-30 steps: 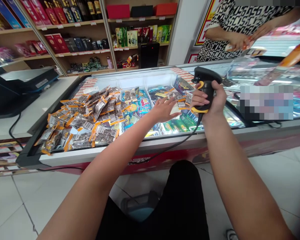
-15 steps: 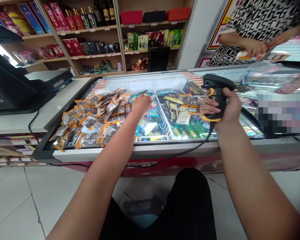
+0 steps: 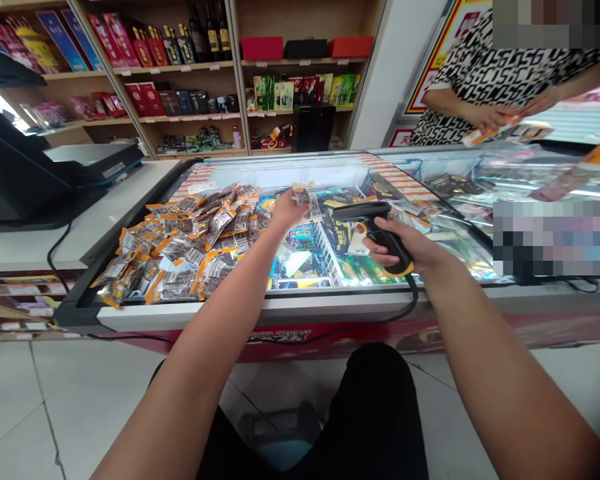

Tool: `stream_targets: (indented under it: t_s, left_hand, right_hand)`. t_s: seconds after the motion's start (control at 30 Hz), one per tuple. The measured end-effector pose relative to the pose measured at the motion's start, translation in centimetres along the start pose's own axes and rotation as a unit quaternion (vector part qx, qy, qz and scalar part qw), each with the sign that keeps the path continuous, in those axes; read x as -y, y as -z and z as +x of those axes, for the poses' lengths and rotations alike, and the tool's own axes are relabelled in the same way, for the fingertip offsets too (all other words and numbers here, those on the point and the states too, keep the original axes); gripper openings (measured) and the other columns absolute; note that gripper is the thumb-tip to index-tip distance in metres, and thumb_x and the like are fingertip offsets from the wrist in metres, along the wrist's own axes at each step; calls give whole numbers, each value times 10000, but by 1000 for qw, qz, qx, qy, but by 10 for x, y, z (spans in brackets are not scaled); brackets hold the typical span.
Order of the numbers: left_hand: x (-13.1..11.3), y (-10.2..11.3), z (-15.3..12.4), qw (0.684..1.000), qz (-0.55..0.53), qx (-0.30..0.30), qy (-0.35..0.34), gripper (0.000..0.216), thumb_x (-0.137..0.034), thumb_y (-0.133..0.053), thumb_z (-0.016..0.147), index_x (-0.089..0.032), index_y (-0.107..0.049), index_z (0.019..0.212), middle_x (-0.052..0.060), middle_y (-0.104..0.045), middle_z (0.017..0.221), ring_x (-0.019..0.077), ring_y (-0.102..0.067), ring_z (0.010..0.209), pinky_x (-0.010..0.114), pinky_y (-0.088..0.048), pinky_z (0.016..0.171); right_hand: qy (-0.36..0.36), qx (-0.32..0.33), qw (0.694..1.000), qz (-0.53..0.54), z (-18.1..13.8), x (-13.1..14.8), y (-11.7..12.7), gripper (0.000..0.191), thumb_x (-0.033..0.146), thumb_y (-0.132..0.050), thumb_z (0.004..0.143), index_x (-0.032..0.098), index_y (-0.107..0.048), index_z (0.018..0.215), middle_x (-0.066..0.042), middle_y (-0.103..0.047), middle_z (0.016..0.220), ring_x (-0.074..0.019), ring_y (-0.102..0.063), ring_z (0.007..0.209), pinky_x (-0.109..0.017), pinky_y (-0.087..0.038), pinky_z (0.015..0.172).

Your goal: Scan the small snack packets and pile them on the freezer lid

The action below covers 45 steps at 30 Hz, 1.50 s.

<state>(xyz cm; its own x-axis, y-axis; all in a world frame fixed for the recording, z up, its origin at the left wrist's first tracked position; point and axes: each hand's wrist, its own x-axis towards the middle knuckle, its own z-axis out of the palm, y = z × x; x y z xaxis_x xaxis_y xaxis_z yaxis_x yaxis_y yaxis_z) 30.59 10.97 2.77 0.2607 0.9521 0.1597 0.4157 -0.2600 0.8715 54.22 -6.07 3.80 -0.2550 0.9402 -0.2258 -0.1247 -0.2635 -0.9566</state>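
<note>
My left hand (image 3: 291, 209) is closed on a small snack packet (image 3: 303, 194) with orange ends, above the chest freezer (image 3: 180, 311). Facing that packet from the right is a black and yellow barcode scanner (image 3: 385, 230), gripped by its handle in my right hand (image 3: 405, 247). Its cable hangs down over the freezer's front edge. To the left of my left arm, a heap of similar orange-edged packets (image 3: 180, 243) lies on the freezer top. Several more packets (image 3: 417, 212) lie beyond the scanner, on the right.
A grey counter (image 3: 110, 213) with a black screen (image 3: 15, 167) stands at the left. Shelves (image 3: 180, 67) of boxes and bottles line the back. Across the freezer, a person in a patterned top (image 3: 485, 73) handles an orange item (image 3: 490, 130). A stool (image 3: 280, 433) is below me.
My right hand has brought the scanner left and lower, towards my left hand. The packet in my left hand now shows raised, facing the scanner.
</note>
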Motion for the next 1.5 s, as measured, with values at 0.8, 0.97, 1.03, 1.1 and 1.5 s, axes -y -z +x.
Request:
stream_targets:
  t_s: [0.8, 0.97, 1.03, 1.1, 1.5]
  left_hand:
    - [-13, -2, -33, 908, 302, 200, -209, 370, -246, -589, 1049, -179, -739, 1381, 222, -633, 1551, 388, -609, 1481, 521, -493, 1276]
    - [-23, -47, -50, 870, 319, 265, -264, 670, -414, -491, 1118, -183, -460, 1746, 173, -387, 1867, 447, -357, 1706, 629, -364, 1368]
    - [-29, -65, -56, 860, 303, 297, -285, 745, -477, -474, 1127, -196, -347, 1806, 139, -288, 1918, 425, -265, 1763, 609, -314, 1401]
    - [-34, -73, -60, 855, 290, 299, -311, 762, -487, -476, 1132, -211, -308, 1822, 129, -243, 1934, 381, -248, 1780, 559, -293, 1419]
    - [-35, 44, -42, 854, 514, 61, 50, 522, -297, -564, 1037, -139, -715, 1510, 252, -668, 1615, 464, -567, 1525, 613, -440, 1254]
  right_hand:
    - [198, -102, 962, 161, 2, 8, 35, 521, 467, -967, 793, 266, -547, 1026, 82, -412, 652, -69, -273, 489, -251, -273, 458]
    - [222, -92, 943, 231, 1, 6, 46, 519, 375, -967, 755, 277, -531, 1019, 85, -433, 649, -80, -230, 500, -253, -295, 446]
    - [220, -90, 943, 231, 0, 6, 44, 520, 378, -963, 753, 276, -535, 1029, 85, -429, 650, -80, -225, 493, -256, -288, 438]
    - [220, -82, 945, 226, -1, 7, 40, 499, 378, -950, 781, 276, -538, 1043, 83, -428, 657, -78, -238, 486, -254, -293, 440]
    - [207, -130, 912, 329, 2, 8, 32, 370, 286, -823, 790, 230, -566, 1050, 79, -460, 607, -58, -366, 417, -177, -439, 392]
